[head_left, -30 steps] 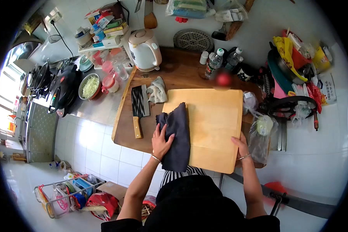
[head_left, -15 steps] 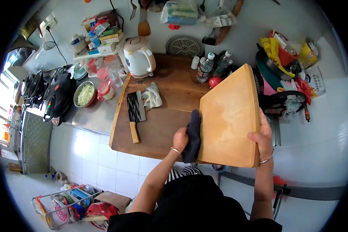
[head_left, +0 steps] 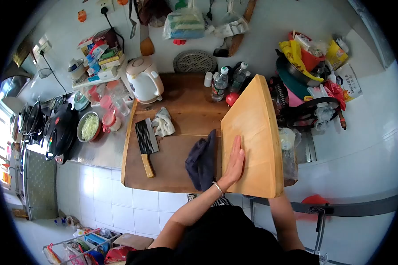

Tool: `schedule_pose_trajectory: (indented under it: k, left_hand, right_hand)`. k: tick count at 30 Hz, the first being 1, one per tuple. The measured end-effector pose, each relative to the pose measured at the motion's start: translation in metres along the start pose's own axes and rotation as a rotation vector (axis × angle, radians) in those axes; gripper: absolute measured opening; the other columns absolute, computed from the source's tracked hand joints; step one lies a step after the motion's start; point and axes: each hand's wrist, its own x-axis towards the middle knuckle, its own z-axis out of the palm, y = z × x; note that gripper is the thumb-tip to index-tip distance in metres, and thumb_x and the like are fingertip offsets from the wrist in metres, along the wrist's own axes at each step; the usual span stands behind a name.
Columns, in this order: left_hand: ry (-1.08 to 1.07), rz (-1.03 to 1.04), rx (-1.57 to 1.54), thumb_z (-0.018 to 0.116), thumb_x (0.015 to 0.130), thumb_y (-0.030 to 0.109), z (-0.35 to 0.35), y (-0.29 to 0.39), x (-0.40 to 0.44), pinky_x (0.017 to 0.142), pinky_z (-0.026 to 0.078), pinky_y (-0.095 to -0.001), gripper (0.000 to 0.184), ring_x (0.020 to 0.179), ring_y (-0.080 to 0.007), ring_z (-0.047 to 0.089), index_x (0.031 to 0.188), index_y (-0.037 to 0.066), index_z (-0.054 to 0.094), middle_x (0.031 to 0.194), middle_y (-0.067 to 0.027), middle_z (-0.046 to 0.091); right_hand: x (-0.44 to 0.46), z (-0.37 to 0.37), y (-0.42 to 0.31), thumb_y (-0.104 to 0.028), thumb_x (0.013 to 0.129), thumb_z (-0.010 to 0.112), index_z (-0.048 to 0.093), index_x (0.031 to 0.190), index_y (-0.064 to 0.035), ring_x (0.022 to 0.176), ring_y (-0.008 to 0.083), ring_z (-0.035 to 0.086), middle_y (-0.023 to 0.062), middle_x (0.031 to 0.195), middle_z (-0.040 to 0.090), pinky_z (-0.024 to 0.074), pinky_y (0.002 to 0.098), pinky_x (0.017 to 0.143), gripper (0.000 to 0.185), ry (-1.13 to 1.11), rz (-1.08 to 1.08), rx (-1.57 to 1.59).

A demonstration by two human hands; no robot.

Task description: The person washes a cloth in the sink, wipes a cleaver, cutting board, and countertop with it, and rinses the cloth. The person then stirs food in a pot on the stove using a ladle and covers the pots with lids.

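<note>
A yellow wooden board [head_left: 254,132] stands tilted at the right part of the brown table [head_left: 188,104], its broad face turned toward the left hand [head_left: 235,164] and its right side raised. The board's longer edges run away from the person, roughly in line with the fingers of the left hand. That hand lies flat on the lower left part of the face, palm against the wood, fingers straight and close together; its grip is released, clasping nothing. The right forearm [head_left: 284,216] reaches to the near end of the board and goes out of sight there. The right hand is hidden behind the wood, so I cannot tell how its grip stands. The left hand is the nearer of the two to the board's left edge, which is low, close to the tabletop.

A dark cloth [head_left: 201,163] lies crumpled just beside that edge, left of the left wrist. Farther left is a cleaver [head_left: 147,139], its wooden handle toward the person, with a pale rag [head_left: 163,123] beside the blade. Beyond the board's far left side are a red round thing [head_left: 231,99] and a clear bottle [head_left: 220,86]; a white kettle [head_left: 142,81] stands near the far left corner
</note>
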Motion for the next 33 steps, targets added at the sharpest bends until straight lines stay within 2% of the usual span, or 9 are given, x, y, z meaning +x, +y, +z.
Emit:
schedule_pose_trajectory:
  k: [2,5,10,15,17,18,21,25,33]
  left_hand:
    - [0.013,-0.047,0.182,0.026,0.099,0.037,0.003,-0.005,0.008,0.113,0.004,-0.035,0.062,0.141,-0.0296,0.003,0.144,-0.002,0.009,0.151,-0.0203,0.007]
    - [0.057,0.005,0.266,0.024,0.099,0.033,0.006,-0.012,0.009,0.113,0.003,-0.0355,0.06,0.141,-0.0298,0.002,0.144,-0.001,0.007,0.151,-0.0197,0.006]
    - [0.024,-0.121,0.11,0.024,0.098,0.029,0.018,0.007,-0.011,0.113,0.003,-0.0347,0.059,0.141,-0.0285,0.001,0.145,-0.001,0.005,0.152,-0.0173,0.003]
    - [-0.11,-0.19,-0.075,0.024,0.097,0.027,0.06,0.043,-0.035,0.113,0.002,-0.035,0.06,0.141,-0.0284,0.0,0.145,-0.001,0.003,0.152,-0.0169,0.0]
    - [-0.23,-0.108,-0.042,0.025,0.096,0.027,0.083,0.056,-0.039,0.113,0.002,-0.0351,0.06,0.141,-0.0284,0.0,0.145,-0.002,0.003,0.153,-0.0168,-0.001]
    - [-0.31,0.046,0.051,0.026,0.095,0.021,0.093,0.061,-0.041,0.113,0.001,-0.0368,0.06,0.141,-0.0302,-0.001,0.144,-0.003,0.004,0.152,-0.0188,-0.002]
    - [-0.495,0.139,0.069,0.026,0.097,0.029,0.138,0.084,-0.036,0.113,-0.001,-0.0362,0.062,0.141,-0.0286,-0.005,0.144,-0.003,0.0,0.152,-0.0167,-0.001]
    - [-0.704,0.143,0.041,0.025,0.097,0.028,0.201,0.092,-0.029,0.113,0.001,-0.0385,0.062,0.141,-0.0329,-0.003,0.144,-0.002,0.0,0.151,-0.0208,-0.002]
    - [-0.739,0.154,0.038,0.027,0.098,0.03,0.339,0.065,0.001,0.112,0.001,-0.0406,0.062,0.14,-0.034,-0.002,0.144,-0.002,0.001,0.151,-0.0221,0.0]
  right_hand:
    - [0.003,-0.03,0.017,-0.038,0.097,0.034,0.029,0.139,0.0002,0.117,0.0213,0.048,0.0098,0.131,0.047,0.0378,0.0351,0.099,0.056,0.068,0.025,0.04]
    - [-0.014,-0.061,0.03,-0.038,0.097,0.034,0.03,0.138,0.0001,0.116,0.0213,0.049,0.0097,0.131,0.047,0.0381,0.0351,0.099,0.056,0.138,0.003,0.083]
    - [-0.063,-0.091,0.028,-0.038,0.097,0.034,0.032,0.137,-0.0002,0.115,0.0212,0.049,0.0096,0.13,0.048,0.0386,0.0351,0.098,0.055,0.274,-0.171,0.15]
    - [-0.12,-0.105,0.025,-0.039,0.097,0.034,0.033,0.136,-0.0005,0.114,0.021,0.05,0.0095,0.129,0.049,0.0391,0.0351,0.098,0.055,0.418,-0.393,0.205]
    - [-0.141,-0.109,0.022,-0.039,0.097,0.034,0.033,0.136,-0.0006,0.114,0.021,0.05,0.0095,0.128,0.049,0.0392,0.0351,0.098,0.054,0.474,-0.469,0.222]
    - [-0.152,-0.111,0.021,-0.039,0.097,0.034,0.034,0.135,-0.0007,0.114,0.021,0.05,0.0095,0.128,0.049,0.0393,0.0351,0.097,0.054,0.501,-0.507,0.229]
    - [-0.176,-0.121,0.014,-0.039,0.097,0.034,0.035,0.135,-0.0008,0.113,0.0209,0.05,0.0094,0.128,0.05,0.0396,0.0351,0.097,0.054,0.564,-0.599,0.252]
    - [-0.195,-0.143,-0.008,-0.039,0.097,0.034,0.036,0.134,-0.0011,0.112,0.0208,0.051,0.0093,0.127,0.05,0.04,0.0351,0.097,0.053,0.614,-0.702,0.266]
    - [-0.19,-0.22,-0.089,-0.04,0.097,0.035,0.038,0.132,-0.0015,0.111,0.0207,0.052,0.0092,0.125,0.051,0.0408,0.0352,0.096,0.052,0.636,-0.783,0.265]
